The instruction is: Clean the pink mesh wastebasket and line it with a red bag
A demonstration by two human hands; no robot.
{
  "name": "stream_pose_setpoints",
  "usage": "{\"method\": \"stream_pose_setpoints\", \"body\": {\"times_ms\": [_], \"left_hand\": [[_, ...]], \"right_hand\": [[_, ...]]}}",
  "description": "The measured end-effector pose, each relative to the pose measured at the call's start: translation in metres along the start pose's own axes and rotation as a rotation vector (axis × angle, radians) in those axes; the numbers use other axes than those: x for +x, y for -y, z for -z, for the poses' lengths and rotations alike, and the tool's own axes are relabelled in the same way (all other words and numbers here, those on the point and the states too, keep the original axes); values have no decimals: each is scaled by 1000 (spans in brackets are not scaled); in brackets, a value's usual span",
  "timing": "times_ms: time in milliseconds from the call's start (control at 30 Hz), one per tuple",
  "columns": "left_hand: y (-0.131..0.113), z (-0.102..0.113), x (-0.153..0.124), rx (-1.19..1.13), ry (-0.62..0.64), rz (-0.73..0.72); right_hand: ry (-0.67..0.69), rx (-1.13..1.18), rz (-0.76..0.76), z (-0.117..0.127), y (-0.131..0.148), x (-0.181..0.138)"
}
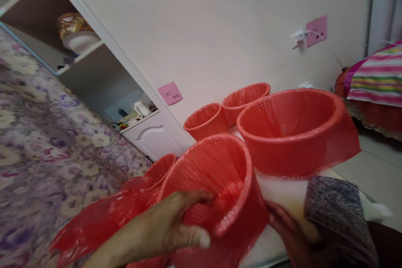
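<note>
Left hand [166, 228] is clamped on the near basket [220, 163]: fingers [191, 197] over the rim and inside, thumb outside on the wall, pinching the rim and the red plastic liner [103, 217] together. The basket is tipped, its mouth facing up and away from the grip. The liner's loose end trails from the grip towards the wrist side and down.

Right hand [289, 228], grey sleeve [339, 213] behind it, sits across the basket from the grip, low against the outer wall. Its fingers are mostly hidden, so I can't tell if it's closed or just resting there.

Just beyond the grip, on the right-hand side, the large basket [295, 130] stands upright on a white surface [289, 194], touching or nearly touching the held one. Further out, two smaller baskets [207, 119] stand side by side by the wall. One more basket [161, 167] peeks out just behind the grip, half covered by the liner. Floral bedspread [47, 134] on the left-hand side of the grip.
</note>
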State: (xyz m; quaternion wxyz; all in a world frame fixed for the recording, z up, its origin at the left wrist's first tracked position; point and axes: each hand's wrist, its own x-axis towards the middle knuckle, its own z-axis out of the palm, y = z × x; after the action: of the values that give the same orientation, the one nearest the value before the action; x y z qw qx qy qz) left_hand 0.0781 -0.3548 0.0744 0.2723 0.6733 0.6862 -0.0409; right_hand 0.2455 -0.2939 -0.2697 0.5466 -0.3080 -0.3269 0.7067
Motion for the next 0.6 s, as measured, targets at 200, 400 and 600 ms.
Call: {"method": "stream_pose_setpoints", "body": {"times_ms": [200,400,600], "left_hand": [[22,-15,-13,28,45,-41],[1,-41,0,-39,-151,-75],[-22,-48,21,127,-314,-7]], "right_hand": [[63,-24,-4,1,-8,-2],[87,120,11,-11,10,-10],[64,125,-78,-14,17,-10]]}}
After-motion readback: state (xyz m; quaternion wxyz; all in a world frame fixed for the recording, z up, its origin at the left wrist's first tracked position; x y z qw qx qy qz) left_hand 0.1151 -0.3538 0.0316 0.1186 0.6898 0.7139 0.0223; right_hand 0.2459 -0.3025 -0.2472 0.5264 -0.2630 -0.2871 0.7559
